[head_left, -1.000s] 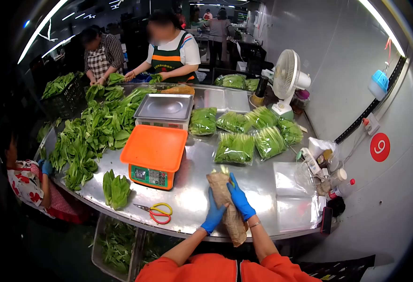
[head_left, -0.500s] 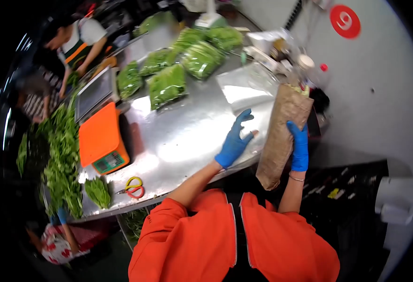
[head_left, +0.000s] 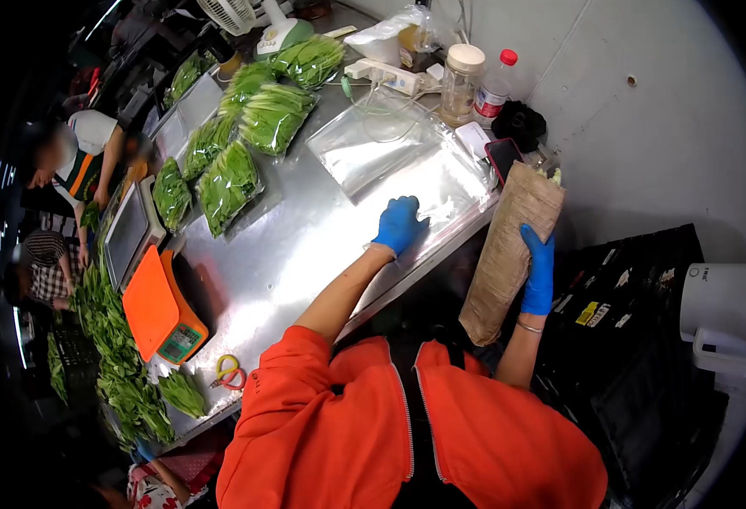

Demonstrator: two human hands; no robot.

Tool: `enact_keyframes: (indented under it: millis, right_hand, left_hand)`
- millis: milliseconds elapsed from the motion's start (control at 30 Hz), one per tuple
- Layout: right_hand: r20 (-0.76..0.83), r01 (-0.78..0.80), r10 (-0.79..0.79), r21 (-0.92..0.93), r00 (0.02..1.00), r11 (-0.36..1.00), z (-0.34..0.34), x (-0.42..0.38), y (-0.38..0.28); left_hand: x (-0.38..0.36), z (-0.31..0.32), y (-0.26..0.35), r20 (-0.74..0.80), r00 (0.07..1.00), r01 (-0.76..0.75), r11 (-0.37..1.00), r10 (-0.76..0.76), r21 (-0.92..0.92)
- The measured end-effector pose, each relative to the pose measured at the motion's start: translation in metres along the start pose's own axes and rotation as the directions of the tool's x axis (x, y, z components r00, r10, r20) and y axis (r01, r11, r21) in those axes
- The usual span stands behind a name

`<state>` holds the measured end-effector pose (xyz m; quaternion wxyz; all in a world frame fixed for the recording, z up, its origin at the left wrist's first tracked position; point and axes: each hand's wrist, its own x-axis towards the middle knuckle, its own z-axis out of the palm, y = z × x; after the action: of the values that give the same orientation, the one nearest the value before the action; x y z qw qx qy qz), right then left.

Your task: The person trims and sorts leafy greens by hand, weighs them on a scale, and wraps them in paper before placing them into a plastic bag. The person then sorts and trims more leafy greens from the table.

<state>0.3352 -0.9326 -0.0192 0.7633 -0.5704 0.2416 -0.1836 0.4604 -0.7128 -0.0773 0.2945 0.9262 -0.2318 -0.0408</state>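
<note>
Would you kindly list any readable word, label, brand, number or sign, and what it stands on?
None reads clearly; these are too small or blurred:
Label on clear red-capped bottle
Green panel on orange scale
Dark lettering on orange jacket sleeve
Yellow sticker on black crates
Mark on white plastic appliance

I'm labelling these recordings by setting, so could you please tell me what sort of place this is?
It looks like a vegetable packing room: bagged greens lie on a metal table, with loose greens heaped at its far left and an orange scale beside them.
</note>
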Motion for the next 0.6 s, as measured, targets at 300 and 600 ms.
enact_keyframes:
  millis: [300,600]
  right_hand:
    - [0.099,0.009,-0.005,-0.034,0.995,0.999,0.018,0.007,-0.002]
    - [0.52,0.35,-0.109,-0.393,0.847,0.851,0.072,-0.014,0.001]
  left_hand:
    - [0.004,0.008,-0.004,0.015,0.999,-0.045,0.998,0.044,0.049]
    - [0.015,0.049,-0.065,0.04,0.994,-0.09,0.964,0.103,-0.251]
